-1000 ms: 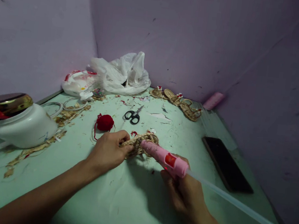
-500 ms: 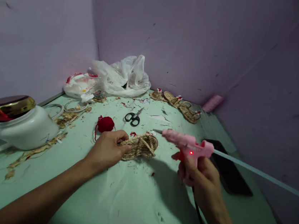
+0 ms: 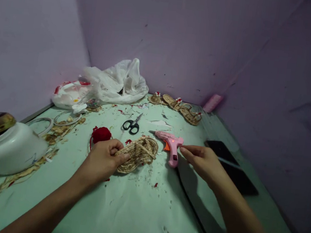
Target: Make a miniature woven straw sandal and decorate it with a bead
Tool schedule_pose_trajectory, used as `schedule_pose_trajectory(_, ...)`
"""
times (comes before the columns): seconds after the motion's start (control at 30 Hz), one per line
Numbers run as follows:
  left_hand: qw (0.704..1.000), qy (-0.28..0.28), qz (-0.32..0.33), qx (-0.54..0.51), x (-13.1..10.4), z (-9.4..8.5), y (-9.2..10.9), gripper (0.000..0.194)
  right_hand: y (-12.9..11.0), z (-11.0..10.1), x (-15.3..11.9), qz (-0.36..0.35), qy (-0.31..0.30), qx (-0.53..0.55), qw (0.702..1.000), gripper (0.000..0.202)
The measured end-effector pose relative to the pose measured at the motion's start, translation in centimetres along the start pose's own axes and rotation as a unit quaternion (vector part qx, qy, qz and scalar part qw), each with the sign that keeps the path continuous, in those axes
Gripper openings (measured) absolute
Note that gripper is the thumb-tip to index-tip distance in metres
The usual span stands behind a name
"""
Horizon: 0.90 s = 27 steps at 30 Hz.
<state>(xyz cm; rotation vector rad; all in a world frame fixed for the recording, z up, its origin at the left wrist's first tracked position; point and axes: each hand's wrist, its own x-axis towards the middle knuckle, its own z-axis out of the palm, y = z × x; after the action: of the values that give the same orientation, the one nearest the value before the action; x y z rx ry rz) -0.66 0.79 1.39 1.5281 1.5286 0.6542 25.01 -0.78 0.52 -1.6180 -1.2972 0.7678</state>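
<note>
My left hand (image 3: pixel 107 159) pinches the near end of a small slipper of braided straw (image 3: pixel 140 153) between thumb and fingers, tilted just over the table. A pink glue gun (image 3: pixel 172 144) lies on its side to the right, its nozzle pointing left and a small light glowing. At its back end is my right hand (image 3: pixel 202 160), fingers stretched out and no longer round the handle; whether the fingertips touch it I cannot tell. The pale glue stick (image 3: pixel 229 162) shows behind that hand. A red yarn ball (image 3: pixel 101 135) sits beyond my left hand, with black-handled scissors (image 3: pixel 132 125) nearby.
More straw slippers (image 3: pixel 177 106) lie at the back wall beside a white plastic bag (image 3: pixel 120 82). A dark phone-like slab (image 3: pixel 236 170) rests at right. On the left stand a white pot (image 3: pixel 14 149) and straw scraps (image 3: pixel 58 131). The gun's black cord (image 3: pixel 190 202) runs toward me.
The glue gun has been set down on the table and my right hand has let go of its handle. My left hand keeps the slipper. The view has shifted slightly right.
</note>
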Motion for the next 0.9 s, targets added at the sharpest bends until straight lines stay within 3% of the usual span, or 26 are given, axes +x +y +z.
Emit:
schedule_pose_trajectory(0.07,0.997,-0.031,-0.027,-0.065,0.1,0.1,0.0,0.028,-1.1,0.1,-1.3,-0.076,0.050,-0.064,0.994,0.018)
schedule_pose_trajectory(0.2,0.985,-0.076,-0.058,-0.142,0.0,0.8,-0.1,0.034,-3.0,1.4,-3.1,-0.270,-0.041,-0.052,0.961,0.024)
schedule_pose_trajectory(0.27,0.983,-0.085,-0.060,-0.154,-0.2,1.1,-0.1,0.034,-3.1,2.0,-3.4,-0.323,-0.050,-0.067,0.943,0.028)
schedule_pose_trajectory(0.57,0.980,-0.096,-0.047,-0.165,-0.5,1.7,0.3,0.033,-3.0,2.2,-3.8,-0.376,-0.053,-0.080,0.922,0.039)
schedule_pose_trajectory(0.9,0.982,-0.099,-0.013,-0.159,-0.9,1.7,-0.1,0.032,-2.2,3.0,-3.3,-0.409,-0.024,-0.086,0.908,0.025)
